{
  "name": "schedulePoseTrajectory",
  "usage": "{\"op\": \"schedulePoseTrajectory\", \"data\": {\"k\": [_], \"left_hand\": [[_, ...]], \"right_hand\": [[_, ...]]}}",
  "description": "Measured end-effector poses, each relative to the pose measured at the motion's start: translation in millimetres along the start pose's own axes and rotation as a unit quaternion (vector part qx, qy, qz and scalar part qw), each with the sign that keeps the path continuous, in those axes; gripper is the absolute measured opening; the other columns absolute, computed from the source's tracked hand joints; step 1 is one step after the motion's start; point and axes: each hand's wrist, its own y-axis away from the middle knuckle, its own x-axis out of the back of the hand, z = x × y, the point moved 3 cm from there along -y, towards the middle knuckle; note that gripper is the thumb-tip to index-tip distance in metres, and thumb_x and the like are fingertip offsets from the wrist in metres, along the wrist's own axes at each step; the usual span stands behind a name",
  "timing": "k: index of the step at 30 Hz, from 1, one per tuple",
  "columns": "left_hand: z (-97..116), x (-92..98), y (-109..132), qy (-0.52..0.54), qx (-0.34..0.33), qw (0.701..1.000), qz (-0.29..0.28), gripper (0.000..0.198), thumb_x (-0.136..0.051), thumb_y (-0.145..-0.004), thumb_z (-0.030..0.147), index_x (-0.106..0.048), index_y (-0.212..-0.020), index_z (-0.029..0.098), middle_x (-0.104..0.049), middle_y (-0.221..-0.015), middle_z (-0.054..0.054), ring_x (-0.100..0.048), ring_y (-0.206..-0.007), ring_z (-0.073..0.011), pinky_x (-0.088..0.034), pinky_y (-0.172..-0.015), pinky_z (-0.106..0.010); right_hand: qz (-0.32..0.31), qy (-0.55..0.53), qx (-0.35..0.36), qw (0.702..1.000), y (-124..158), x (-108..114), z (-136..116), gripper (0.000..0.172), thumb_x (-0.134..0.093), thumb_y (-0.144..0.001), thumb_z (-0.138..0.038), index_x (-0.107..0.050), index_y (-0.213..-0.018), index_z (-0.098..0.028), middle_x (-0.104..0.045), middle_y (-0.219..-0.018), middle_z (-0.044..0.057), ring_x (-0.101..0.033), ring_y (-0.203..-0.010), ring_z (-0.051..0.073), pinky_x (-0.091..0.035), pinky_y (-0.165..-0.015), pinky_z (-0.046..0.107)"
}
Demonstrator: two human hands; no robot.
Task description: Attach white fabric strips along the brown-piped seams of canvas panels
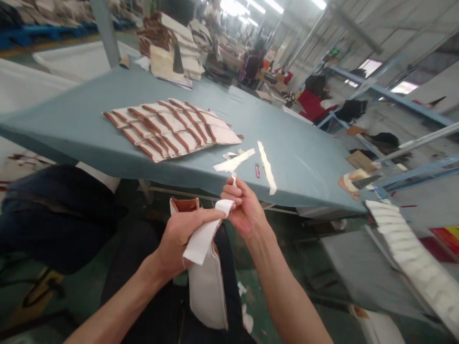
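My left hand (182, 234) is closed around a white fabric piece with brown lining (208, 291), which hangs over my lap. A white fabric strip (202, 241) lies across that piece, pressed under my left thumb. Beside it, my right hand (244, 205) is closed, fingers curled at the strip's upper end. A small white scrap (234, 178) pokes out above its fingertips. What else sits inside the right fingers is hidden. Just beyond, on the table, lie loose cream strips (234, 161), another long strip (267, 167) and a small pink tool (257, 170).
A blue-green covered table (304, 157) spans the view in front of me. Overlapping white and brown pieces (172, 126) lie on its left part, with stacked material (172, 52) behind. Shelving (380, 91) stands right. A person (253, 62) is far back.
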Motion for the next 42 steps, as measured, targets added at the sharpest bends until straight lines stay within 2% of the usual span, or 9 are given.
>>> {"op": "schedulePoseTrajectory", "data": {"k": [9, 11, 14, 15, 19, 22, 30, 34, 42], "left_hand": [[6, 4.6, 12, 0.013, 0.107, 0.992, -0.062, 0.021, -0.072, -0.098, 0.024, -0.085, -0.114, 0.023, -0.090, -0.100, -0.007, -0.085, -0.075, -0.0230, -0.069, -0.075, -0.031], [2, 4.0, 16, 0.001, 0.144, 0.987, -0.066, 0.022, -0.070, -0.099, 0.026, -0.086, -0.115, 0.026, -0.090, -0.103, -0.008, -0.085, -0.076, -0.0249, -0.069, -0.076, -0.034], [2, 1.8, 15, -0.002, 0.164, 0.983, -0.076, 0.022, -0.070, -0.100, 0.028, -0.086, -0.115, 0.026, -0.090, -0.104, -0.008, -0.085, -0.078, -0.0249, -0.069, -0.078, -0.034], [2, 0.8, 12, 0.001, 0.161, 0.984, -0.082, 0.022, -0.070, -0.100, 0.027, -0.086, -0.114, 0.026, -0.090, -0.103, -0.007, -0.085, -0.078, -0.0243, -0.068, -0.079, -0.033], [7, -3.7, 2, 0.013, 0.137, 0.985, -0.105, 0.022, -0.067, -0.099, 0.022, -0.085, -0.112, 0.021, -0.090, -0.104, -0.007, -0.085, -0.082, -0.0221, -0.066, -0.080, -0.028], [12, -6.7, -2, 0.018, 0.114, 0.987, -0.116, 0.022, -0.065, -0.097, 0.016, -0.084, -0.109, 0.019, -0.089, -0.103, -0.007, -0.083, -0.080, -0.0191, -0.064, -0.075, -0.023], [19, -6.0, -6, 0.028, 0.125, 0.987, -0.099, 0.018, -0.063, -0.090, 0.009, -0.075, -0.082, 0.019, -0.083, -0.081, -0.001, -0.075, -0.067, -0.0135, -0.056, -0.064, -0.019], [18, -6.0, -7, 0.023, 0.128, 0.987, -0.089, 0.021, -0.061, -0.093, 0.013, -0.072, -0.076, 0.018, -0.077, -0.071, 0.001, -0.070, -0.062, -0.0129, -0.053, -0.061, -0.021], [12, -5.4, 5, -0.037, 0.179, 0.980, -0.075, 0.027, -0.059, -0.095, 0.019, -0.073, -0.072, 0.014, -0.069, -0.060, 0.001, -0.066, -0.052, -0.0128, -0.047, -0.052, -0.019]], "right_hand": [[0.139, 0.149, 0.156, 0.966, 1, 99, -1, 0.049, -0.084, -0.089, -0.052, -0.047, -0.074, -0.024, -0.028, -0.052, -0.016, -0.016, -0.041, 0.006, -0.017, -0.035, 0.015], [0.171, 0.199, 0.223, 0.939, 19, 108, 1, 0.045, -0.086, -0.086, -0.051, -0.053, -0.077, -0.023, -0.041, -0.056, -0.013, -0.027, -0.045, 0.006, -0.023, -0.038, 0.014], [0.169, 0.294, 0.315, 0.887, 55, 99, 5, 0.028, -0.093, -0.079, -0.035, -0.069, -0.088, -0.024, -0.069, -0.081, -0.003, -0.060, -0.071, 0.011, -0.051, -0.061, 0.020], [0.132, 0.359, 0.359, 0.851, 67, 89, 6, 0.026, -0.093, -0.076, -0.028, -0.073, -0.093, -0.025, -0.075, -0.093, 0.001, -0.068, -0.085, 0.016, -0.058, -0.073, 0.027], [-0.109, 0.613, 0.551, 0.555, 97, 38, 18, 0.041, -0.080, -0.085, -0.021, -0.071, -0.123, -0.033, -0.077, -0.134, 0.008, -0.072, -0.125, 0.029, -0.060, -0.107, 0.051], [-0.169, 0.628, 0.567, 0.505, 94, 22, 20, 0.039, -0.074, -0.090, -0.021, -0.068, -0.127, -0.032, -0.075, -0.141, 0.010, -0.067, -0.136, 0.028, -0.056, -0.117, 0.050], [-0.235, 0.597, 0.523, 0.561, 82, 12, 15, 0.018, -0.071, -0.096, -0.028, -0.074, -0.114, -0.029, -0.078, -0.137, 0.009, -0.071, -0.130, 0.027, -0.054, -0.117, 0.050], [-0.174, 0.549, 0.492, 0.653, 84, 1, 22, 0.005, -0.070, -0.099, -0.023, -0.073, -0.099, -0.027, -0.082, -0.123, 0.009, -0.075, -0.119, 0.025, -0.058, -0.111, 0.048], [-0.092, 0.388, 0.307, 0.864, 73, -8, 46, 0.015, -0.070, -0.100, -0.030, -0.073, -0.087, -0.023, -0.082, -0.107, 0.006, -0.075, -0.100, 0.022, -0.059, -0.090, 0.036]]}}
